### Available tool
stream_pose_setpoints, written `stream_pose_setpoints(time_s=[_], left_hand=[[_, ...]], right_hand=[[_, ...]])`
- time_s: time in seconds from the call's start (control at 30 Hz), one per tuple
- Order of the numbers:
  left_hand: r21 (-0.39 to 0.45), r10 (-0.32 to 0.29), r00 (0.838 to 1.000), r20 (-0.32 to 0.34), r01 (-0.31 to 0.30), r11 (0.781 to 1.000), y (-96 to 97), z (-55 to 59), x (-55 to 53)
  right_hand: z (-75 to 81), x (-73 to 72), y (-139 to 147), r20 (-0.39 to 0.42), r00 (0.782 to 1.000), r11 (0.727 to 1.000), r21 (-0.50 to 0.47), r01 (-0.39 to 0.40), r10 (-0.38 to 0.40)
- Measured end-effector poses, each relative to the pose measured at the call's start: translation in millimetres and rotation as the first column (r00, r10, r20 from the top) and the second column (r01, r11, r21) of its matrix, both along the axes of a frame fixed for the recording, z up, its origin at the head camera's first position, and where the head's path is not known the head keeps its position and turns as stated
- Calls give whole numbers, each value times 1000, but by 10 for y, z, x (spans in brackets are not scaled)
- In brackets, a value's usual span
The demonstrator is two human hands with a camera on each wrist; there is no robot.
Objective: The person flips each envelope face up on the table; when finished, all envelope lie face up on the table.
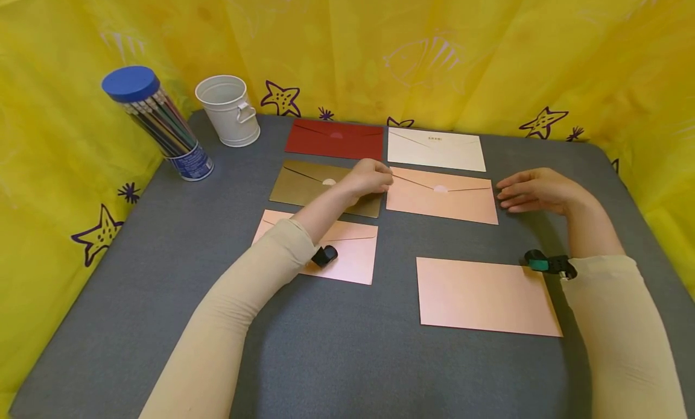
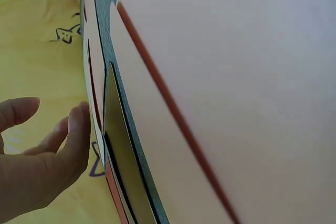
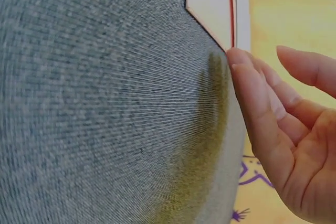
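My left hand [image 1: 369, 179] hovers over or touches the gold envelope [image 1: 301, 187], its fingertips at the left edge of a peach envelope [image 1: 440, 205] with a round seal. In the left wrist view, the left thumb [image 2: 18, 111] stands apart from the loosely bent fingers, nothing between them. Beyond that peach envelope's right edge is my right hand [image 1: 537, 191], fingers extended and holding nothing. The right wrist view shows its fingertips near the envelope corner [image 3: 210, 9]; contact is unclear. A pink envelope [image 1: 347, 259] lies partly under the left forearm. Another pink envelope [image 1: 483, 295] lies flap-down in front.
A red envelope [image 1: 333, 140] and a white envelope [image 1: 437, 151] form the back row. At the back left stand a white metal bucket [image 1: 225, 111] and a blue-lidded tub of pencils [image 1: 163, 123]. A yellow patterned cloth [image 1: 347, 45] hangs behind the grey table [image 1: 336, 352].
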State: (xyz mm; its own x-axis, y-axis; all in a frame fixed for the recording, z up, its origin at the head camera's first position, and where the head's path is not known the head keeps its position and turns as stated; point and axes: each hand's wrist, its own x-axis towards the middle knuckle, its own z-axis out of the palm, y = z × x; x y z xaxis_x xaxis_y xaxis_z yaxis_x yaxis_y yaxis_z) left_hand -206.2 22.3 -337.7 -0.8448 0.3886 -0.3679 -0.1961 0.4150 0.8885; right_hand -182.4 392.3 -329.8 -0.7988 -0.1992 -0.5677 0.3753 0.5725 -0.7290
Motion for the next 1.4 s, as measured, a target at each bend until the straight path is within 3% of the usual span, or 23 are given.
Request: stream_pose_setpoints(time_s=[0.17, 0.3, 0.6, 0.87, 1.0, 1.13, 1.27, 1.4], left_hand=[[-34, -57, 986, -156, 52, 998, 125, 10, 142], [-61, -157, 966, -207, 147, 987, 257, 3, 283], [-99, -359, 918, -171, 346, 933, 464, -59, 611], [-113, -451, 884, -119, 440, 891, 559, -127, 795], [-203, -521, 844, -129, 492, 847, 588, -148, 835], [-305, -609, 777, -160, 548, 779, 607, -181, 851], [-378, -678, 706, -202, 583, 720, 617, -214, 871], [-441, -702, 675, -226, 572, 692, 617, -209, 910]], right_hand=[[54, 68, -32, -51, 998, 999, 27, -44, 45], [89, 134, -106, -76, 990, 992, 56, -112, 116], [85, 288, -335, -44, 963, 962, 72, -262, 266], [40, 524, -453, -37, 919, 920, 16, -391, 392], [-17, 640, -490, -77, 884, 886, -11, -463, 461], [-63, 732, -533, -123, 853, 860, 15, -509, 507], [-90, 798, -580, -150, 852, 865, 103, -490, 501], [-93, 841, -613, -167, 846, 860, 163, -483, 507]])
